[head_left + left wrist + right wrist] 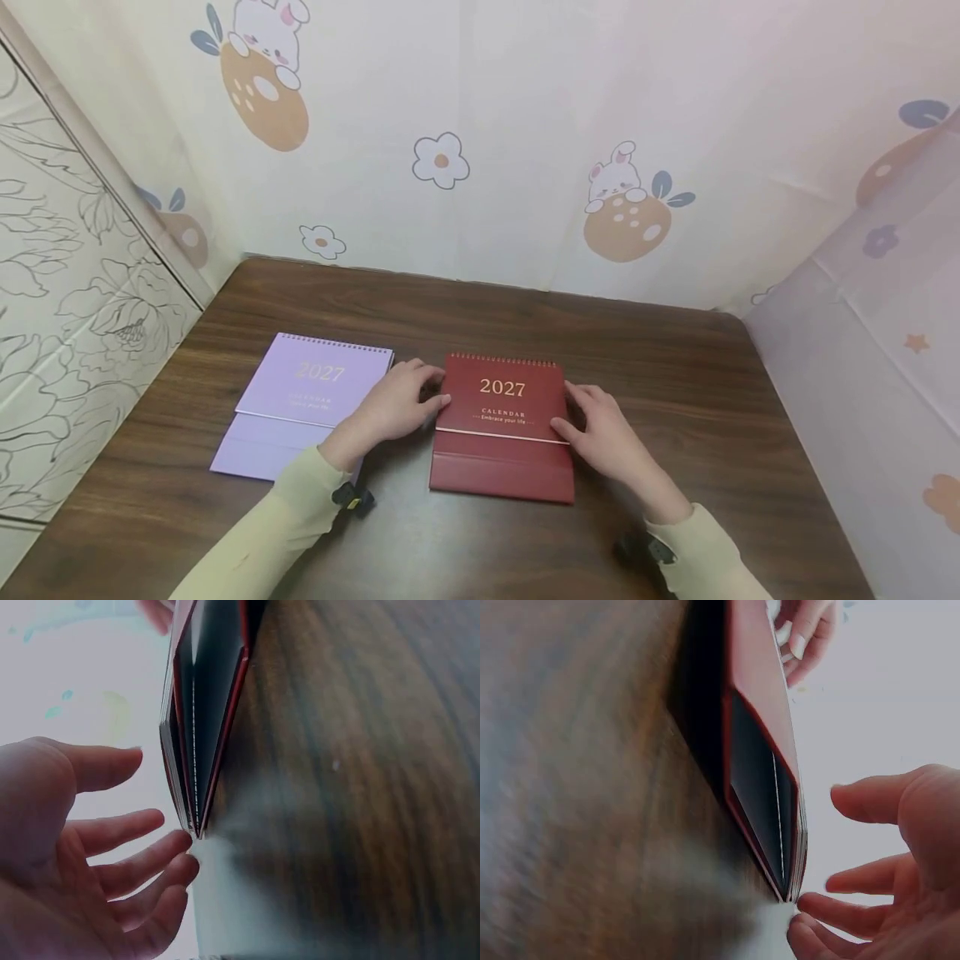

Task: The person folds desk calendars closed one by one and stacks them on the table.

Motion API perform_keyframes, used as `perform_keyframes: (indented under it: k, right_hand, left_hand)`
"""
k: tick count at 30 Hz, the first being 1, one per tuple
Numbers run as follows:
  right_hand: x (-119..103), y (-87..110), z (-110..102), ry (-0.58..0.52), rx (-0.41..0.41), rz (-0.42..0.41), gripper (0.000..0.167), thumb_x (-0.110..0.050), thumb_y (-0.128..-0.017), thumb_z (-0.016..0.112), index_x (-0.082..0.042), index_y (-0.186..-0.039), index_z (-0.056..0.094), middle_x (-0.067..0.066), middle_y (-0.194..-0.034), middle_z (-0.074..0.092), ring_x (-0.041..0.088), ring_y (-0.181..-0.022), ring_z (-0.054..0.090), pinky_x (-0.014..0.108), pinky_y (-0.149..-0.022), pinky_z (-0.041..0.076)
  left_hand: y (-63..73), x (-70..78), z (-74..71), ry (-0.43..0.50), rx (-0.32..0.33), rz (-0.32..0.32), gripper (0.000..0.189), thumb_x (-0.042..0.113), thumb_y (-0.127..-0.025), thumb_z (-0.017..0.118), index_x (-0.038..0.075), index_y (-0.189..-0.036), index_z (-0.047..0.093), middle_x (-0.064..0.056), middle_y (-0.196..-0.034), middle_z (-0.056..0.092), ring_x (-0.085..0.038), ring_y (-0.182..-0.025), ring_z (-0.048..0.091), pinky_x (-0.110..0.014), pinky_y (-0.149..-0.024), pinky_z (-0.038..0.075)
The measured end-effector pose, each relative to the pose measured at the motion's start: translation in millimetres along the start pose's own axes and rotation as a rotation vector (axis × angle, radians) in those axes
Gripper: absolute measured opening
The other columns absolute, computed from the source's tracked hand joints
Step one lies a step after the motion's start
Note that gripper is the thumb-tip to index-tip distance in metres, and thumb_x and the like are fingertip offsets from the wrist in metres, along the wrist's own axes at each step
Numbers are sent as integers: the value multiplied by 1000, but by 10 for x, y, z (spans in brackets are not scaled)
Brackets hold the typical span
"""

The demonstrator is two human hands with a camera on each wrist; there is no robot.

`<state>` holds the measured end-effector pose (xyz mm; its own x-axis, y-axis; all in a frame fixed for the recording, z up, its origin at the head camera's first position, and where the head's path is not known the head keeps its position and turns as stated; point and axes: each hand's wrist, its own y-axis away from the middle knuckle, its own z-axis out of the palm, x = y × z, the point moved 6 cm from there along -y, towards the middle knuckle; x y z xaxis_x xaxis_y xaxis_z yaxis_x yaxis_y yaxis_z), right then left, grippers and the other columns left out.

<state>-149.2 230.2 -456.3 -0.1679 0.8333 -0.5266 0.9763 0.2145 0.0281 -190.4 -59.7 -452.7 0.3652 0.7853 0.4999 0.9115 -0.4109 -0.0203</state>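
A dark red 2027 desk calendar stands on its folded base in the middle of the table, its spiral binding along the far top edge. My left hand is at its left side and my right hand at its right, fingers relaxed and spread. In the left wrist view, the left hand's fingertips lie close to the bound edge; the thumb is apart from the pages. From the right wrist, the fingertips appear at or just beside that edge. Whether either hand touches it, I cannot tell.
A lilac 2027 desk calendar stands to the left, partly covered by my left hand and forearm. The brown wooden table meets a patterned curtain at the back. Dark wrist cameras sit at both sleeves.
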Motion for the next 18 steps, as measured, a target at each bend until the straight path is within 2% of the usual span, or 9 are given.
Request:
perform_keyframes:
  k: [6,9,14,18]
  right_hand:
    - [-149,91,51,63,45,-58,72,-35,-91,73,-2,-149,44,19,-144,47,37,-132,41,58,-102,41]
    - [-222,129,83,94,41,-95,76,-38,-89,73,-5,-151,42,18,-149,43,37,-137,36,58,-104,39]
    - [-284,169,121,138,11,-108,83,-45,-87,73,-13,-154,37,12,-159,30,35,-147,21,60,-105,37]
    - [-310,185,180,139,-55,-147,86,-50,-88,71,-16,-157,33,11,-164,20,34,-150,10,60,-104,39]
  left_hand:
    - [86,156,-59,-190,98,96,44,36,-96,63,7,-128,66,-13,-132,61,-33,-122,53,-48,-104,41]
    - [121,222,-44,-268,103,125,47,38,-98,57,9,-135,62,-16,-145,51,-36,-134,44,-52,-109,35]
    - [166,326,33,-309,46,165,57,46,-101,47,13,-147,51,-17,-159,29,-36,-148,22,-54,-113,27]
    - [214,389,129,-303,-49,202,66,54,-101,43,14,-154,40,-16,-164,15,-34,-151,8,-54,-115,23]
